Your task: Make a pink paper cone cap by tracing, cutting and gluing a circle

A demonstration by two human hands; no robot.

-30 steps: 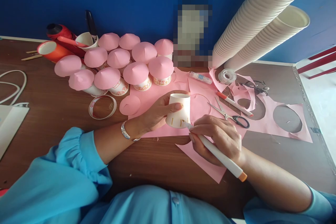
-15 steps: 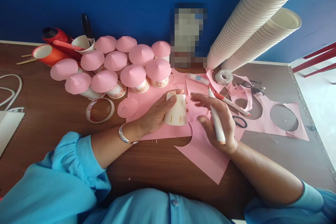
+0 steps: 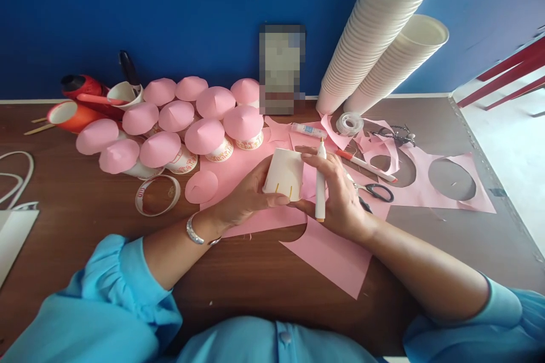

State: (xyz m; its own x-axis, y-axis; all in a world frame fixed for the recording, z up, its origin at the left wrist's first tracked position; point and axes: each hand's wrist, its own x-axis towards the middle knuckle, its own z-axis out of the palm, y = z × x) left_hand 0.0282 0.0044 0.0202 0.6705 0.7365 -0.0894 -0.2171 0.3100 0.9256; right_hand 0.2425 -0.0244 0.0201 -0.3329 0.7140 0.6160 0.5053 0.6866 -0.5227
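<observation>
A white paper cup [image 3: 284, 171] with two short yellow lines near its lower edge is held over the pink paper. My left hand [image 3: 249, 193] grips it from the left, thumb along the lower edge. My right hand [image 3: 343, 195] has a white marker [image 3: 321, 187] between its fingers, tip pointing up and away from the cup. Its fingertips also touch the cup's right side. Behind my left hand stand several cups topped with pink paper cones [image 3: 204, 137]. A flat pink disc [image 3: 201, 186] lies near my left wrist.
Two tall stacks of white cups [image 3: 374, 28] lean by the blue wall. Scissors [image 3: 378, 193], a red-and-white marker [image 3: 368, 165], a glue tube [image 3: 309, 130], a tape roll [image 3: 349, 123] and cut pink paper [image 3: 481, 187] lie to the right. A cup ring [image 3: 157, 194] sits left.
My right hand has moved left to the cup, bringing the marker upright beside it. My left thumb has shifted from the cup's top to its lower edge, and the cup has tilted slightly.
</observation>
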